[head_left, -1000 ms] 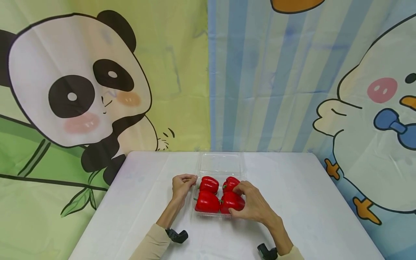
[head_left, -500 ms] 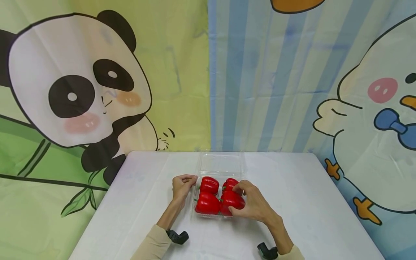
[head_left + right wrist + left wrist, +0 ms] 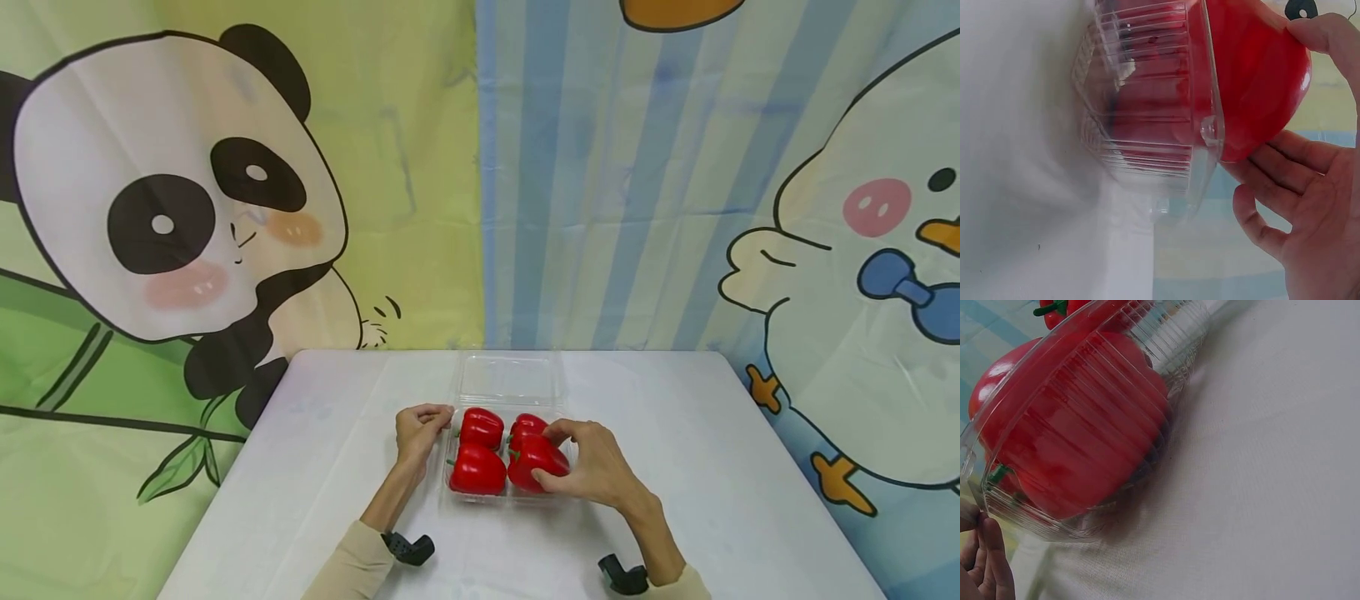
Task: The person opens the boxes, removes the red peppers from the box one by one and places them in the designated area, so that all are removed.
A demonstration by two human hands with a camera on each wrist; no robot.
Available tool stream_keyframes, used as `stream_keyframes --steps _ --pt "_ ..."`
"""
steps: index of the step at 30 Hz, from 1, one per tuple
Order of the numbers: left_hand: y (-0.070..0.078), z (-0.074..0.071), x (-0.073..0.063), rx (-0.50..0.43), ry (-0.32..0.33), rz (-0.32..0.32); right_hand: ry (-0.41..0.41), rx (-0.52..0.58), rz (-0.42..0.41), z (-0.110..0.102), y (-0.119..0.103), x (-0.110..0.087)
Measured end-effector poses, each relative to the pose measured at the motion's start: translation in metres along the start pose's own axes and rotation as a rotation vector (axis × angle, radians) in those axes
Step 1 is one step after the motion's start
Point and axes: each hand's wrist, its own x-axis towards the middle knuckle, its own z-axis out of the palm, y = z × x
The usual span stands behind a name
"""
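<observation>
A clear plastic clamshell box (image 3: 491, 500) stands on the white table with several red bell peppers in it. My left hand (image 3: 418, 432) pinches the box's left rim near the hinge, seen at the lower left of the left wrist view. With thumb and fingers, my right hand (image 3: 600, 465) grips the front right bell pepper (image 3: 537, 465). In the right wrist view this bell pepper (image 3: 1257, 75) bulges above the box rim. Another pepper (image 3: 477, 471) lies front left, one (image 3: 482, 428) back left, and a partly hidden one (image 3: 527, 424) back right.
The box's clear lid (image 3: 510, 379) lies folded open toward the back edge of the white table (image 3: 660, 408). Behind the table hangs a cartoon curtain (image 3: 420, 208) with a panda and a white bird. A black wrist camera (image 3: 408, 548) sits on each wrist.
The front right bell pepper has risen and tilted, shifting slightly right and away from its left neighbour, as my right hand moves with it. My left hand keeps its place on the rim.
</observation>
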Motion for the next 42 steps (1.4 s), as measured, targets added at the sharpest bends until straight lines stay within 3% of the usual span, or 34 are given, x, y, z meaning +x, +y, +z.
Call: stream_keyframes --steps 9,23,32,42 --pt "-0.002 -0.002 -0.001 -0.009 -0.001 -0.007 0.033 0.147 -0.013 -0.006 0.003 0.000" --pt "-0.003 -0.003 -0.002 -0.009 -0.011 -0.006 0.153 0.245 -0.027 -0.010 0.017 0.001" --pt "0.004 0.000 -0.005 -0.003 -0.026 -0.034 0.257 0.382 0.024 -0.010 0.029 -0.001" --pt "-0.001 0.000 -0.002 0.000 0.004 -0.012 0.333 0.411 0.087 -0.014 0.044 0.002"
